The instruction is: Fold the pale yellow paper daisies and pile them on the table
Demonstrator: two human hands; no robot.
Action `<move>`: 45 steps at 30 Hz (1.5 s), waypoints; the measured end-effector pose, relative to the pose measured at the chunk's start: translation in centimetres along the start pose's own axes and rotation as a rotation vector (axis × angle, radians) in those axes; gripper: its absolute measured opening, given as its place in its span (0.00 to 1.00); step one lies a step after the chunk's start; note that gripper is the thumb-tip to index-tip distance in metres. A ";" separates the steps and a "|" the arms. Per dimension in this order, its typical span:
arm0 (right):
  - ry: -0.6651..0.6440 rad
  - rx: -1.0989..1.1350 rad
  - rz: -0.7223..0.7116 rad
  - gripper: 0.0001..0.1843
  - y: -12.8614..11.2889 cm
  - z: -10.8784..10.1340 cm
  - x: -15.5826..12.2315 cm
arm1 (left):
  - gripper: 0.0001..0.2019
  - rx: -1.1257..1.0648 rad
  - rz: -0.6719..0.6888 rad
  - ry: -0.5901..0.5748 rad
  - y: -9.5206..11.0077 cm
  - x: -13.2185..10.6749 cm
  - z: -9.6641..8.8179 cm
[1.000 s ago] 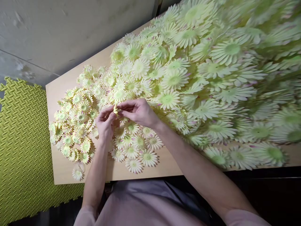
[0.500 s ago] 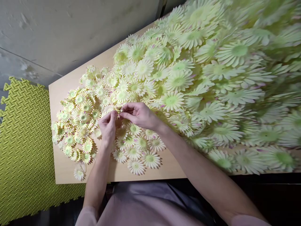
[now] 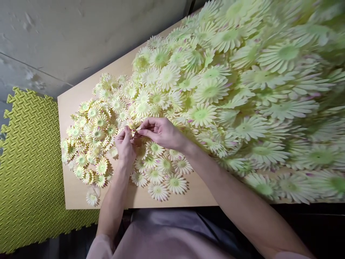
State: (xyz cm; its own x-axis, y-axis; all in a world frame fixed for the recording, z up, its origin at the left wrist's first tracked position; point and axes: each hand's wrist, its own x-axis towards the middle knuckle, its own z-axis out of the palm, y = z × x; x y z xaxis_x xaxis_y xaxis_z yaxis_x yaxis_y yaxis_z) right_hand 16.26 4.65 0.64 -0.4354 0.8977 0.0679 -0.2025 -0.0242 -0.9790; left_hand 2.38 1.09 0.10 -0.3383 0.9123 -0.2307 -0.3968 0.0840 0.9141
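Observation:
My left hand [image 3: 125, 144] pinches a small pale yellow artificial flower [image 3: 133, 132] between thumb and fingers, above the wooden board. From the other side, my right hand [image 3: 159, 132] has its thumb and forefinger closed on the edge of the same flower. How the petals are layered is too small to make out. Below and left of my hands lies a heap of small yellow-green flowers [image 3: 97, 133]. Larger white-petalled flowers with green centres [image 3: 175, 181] spread near my right wrist.
A big mound of larger flower heads [image 3: 211, 90] covers the right part of the wooden board [image 3: 188, 196]. One flower [image 3: 92, 198] lies apart near the front edge. Yellow-green foam matting [image 3: 29, 172] is at the left, and a grey wall [image 3: 81, 36] runs behind.
The fingertips have drawn slightly apart, and the small flower between them shows more clearly. The whole view has shifted a little; the heaps look the same.

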 end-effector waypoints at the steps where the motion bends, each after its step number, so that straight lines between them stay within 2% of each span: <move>1: 0.003 -0.007 -0.001 0.13 0.0 0.0 0.0 | 0.25 -0.011 -0.009 0.004 0.0 0.0 0.1; 3: 0.003 0.016 0.006 0.13 -0.1 0.2 0.0 | 0.26 -0.033 -0.004 0.020 0.2 -0.2 0.4; 9: -0.012 0.158 0.007 0.13 -0.6 0.8 -0.3 | 0.22 -0.063 0.128 0.100 0.6 -0.7 1.0; 15: -0.037 0.086 -0.047 0.13 -0.8 0.7 -0.4 | 0.17 -0.094 -0.002 0.047 1.2 -0.4 1.1; 19: -0.071 0.098 -0.022 0.14 -0.7 0.6 -0.3 | 0.10 -0.192 -0.058 0.094 1.5 -0.3 1.2; 24: -0.072 0.097 -0.018 0.12 -0.5 0.7 -0.4 | 0.14 -0.312 -0.183 0.163 2.0 0.0 1.8; 28: -0.068 0.107 -0.040 0.11 -0.4 0.8 -0.4 | 0.17 -0.315 -0.254 0.173 2.6 0.0 2.2; 31: -0.041 0.127 -0.050 0.12 -0.3 1.2 -0.3 | 0.19 -0.319 -0.244 0.154 2.9 -0.1 2.1; 36: 0.063 0.210 -0.086 0.14 -0.1 2.3 -0.3 | 0.15 -0.323 -0.164 0.115 3.2 -0.1 1.8; 41: 0.038 0.253 -0.101 0.13 -0.2 2.6 -0.4 | 0.18 -0.355 -0.221 0.080 3.6 -0.4 1.9; 43: 0.038 0.257 -0.103 0.13 -0.3 2.6 -0.5 | 0.20 -0.383 -0.237 0.102 3.8 -0.4 2.0; 45: 0.041 0.247 -0.116 0.14 -0.4 2.8 -0.6 | 0.21 -0.396 -0.239 0.171 3.8 -0.4 2.0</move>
State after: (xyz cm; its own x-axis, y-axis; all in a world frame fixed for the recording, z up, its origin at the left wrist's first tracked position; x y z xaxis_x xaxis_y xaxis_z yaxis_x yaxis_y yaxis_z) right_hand 14.16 2.87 1.48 -0.3615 0.9178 0.1640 -0.4591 -0.0221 -0.8881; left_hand 2.74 1.85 4.36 -0.3197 0.8047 -0.5003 -0.7634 0.0940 0.6391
